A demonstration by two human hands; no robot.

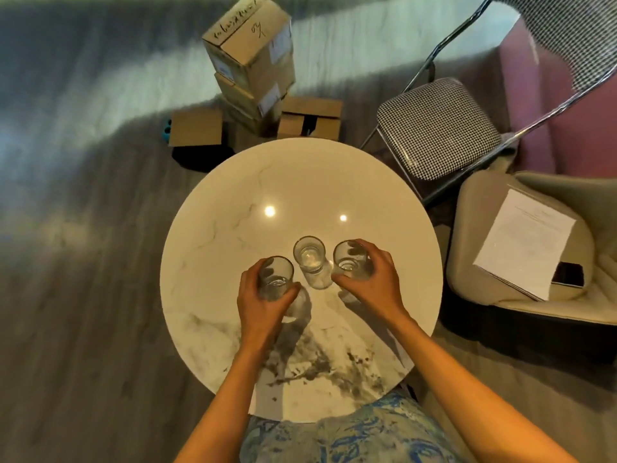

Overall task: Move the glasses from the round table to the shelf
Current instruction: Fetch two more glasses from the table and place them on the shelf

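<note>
Where hands grip glasses: marble round table [233, 202], boxes [253, 61] behind.

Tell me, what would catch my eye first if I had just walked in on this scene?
Three clear glasses on the round marble table: the left hand wraps the left glass, the right hand wraps the right glass, and the middle glass stands free between them. Beyond the table's far edge sits a stack of cardboard boxes, and to the right a checked folding chair.
</note>
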